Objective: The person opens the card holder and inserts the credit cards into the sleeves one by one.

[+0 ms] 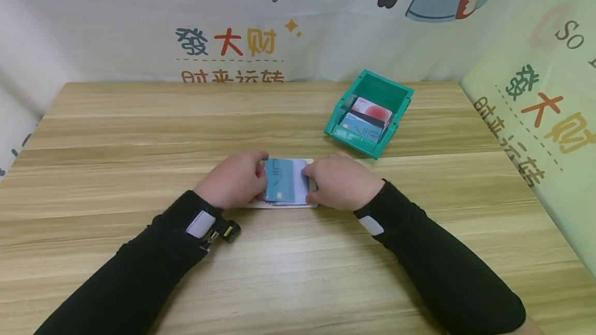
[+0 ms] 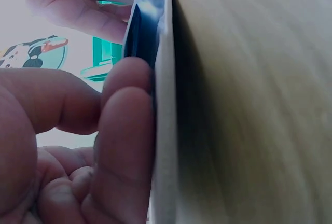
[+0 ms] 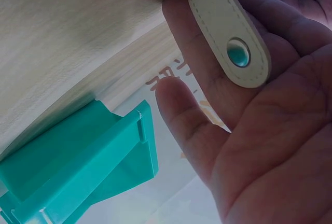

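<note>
An open card holder with a cream cover lies on the table in front of me. Over its pale inner sleeves is a light blue VIP card; whether it sits inside a sleeve I cannot tell. My left hand, fingers curled, grips the holder's left part beside the card. At the opposite edge my right hand pinches the sleeves between thumb and fingers. In the right wrist view, the holder's stitched strap with a metal snap lies across the right hand's fingers.
Beyond my right hand stands a green plastic bin with several cards inside, among them a blue VIP card and a white-and-red card. A printed cloth hangs behind the wooden table.
</note>
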Demonstrator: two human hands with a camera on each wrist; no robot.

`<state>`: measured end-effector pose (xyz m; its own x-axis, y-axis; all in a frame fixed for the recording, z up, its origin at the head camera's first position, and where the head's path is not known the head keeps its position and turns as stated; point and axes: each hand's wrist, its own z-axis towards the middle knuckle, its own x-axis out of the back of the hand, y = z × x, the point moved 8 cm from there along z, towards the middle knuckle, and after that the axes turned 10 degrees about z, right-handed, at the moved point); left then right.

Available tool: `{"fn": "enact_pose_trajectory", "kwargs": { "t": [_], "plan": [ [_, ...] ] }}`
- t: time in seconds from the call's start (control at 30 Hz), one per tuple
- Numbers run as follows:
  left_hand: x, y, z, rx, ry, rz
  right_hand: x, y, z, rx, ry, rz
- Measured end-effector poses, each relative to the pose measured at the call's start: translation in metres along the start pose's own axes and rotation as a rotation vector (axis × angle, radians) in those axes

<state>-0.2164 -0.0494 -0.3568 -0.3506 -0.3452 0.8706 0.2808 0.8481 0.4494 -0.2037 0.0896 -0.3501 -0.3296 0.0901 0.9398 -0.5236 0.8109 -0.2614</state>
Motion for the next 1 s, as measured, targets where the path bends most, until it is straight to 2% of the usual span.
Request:
{"fn": "enact_pose_trajectory", "kwargs": {
  "t": [0.37,1.0],
  "plan": [
    [-0.0039,0.0013,-0.0001,-0.013,-0.035,-0.017,-0.0003,0.0003,-0.0007,-0.010,-0.014,0.006],
    [-0.0081,0.0074,0.0033,-0.049,-0.008,0.092,0.0015,0.0014,0.0017,0.007,0.025,0.053]
  ]
}}
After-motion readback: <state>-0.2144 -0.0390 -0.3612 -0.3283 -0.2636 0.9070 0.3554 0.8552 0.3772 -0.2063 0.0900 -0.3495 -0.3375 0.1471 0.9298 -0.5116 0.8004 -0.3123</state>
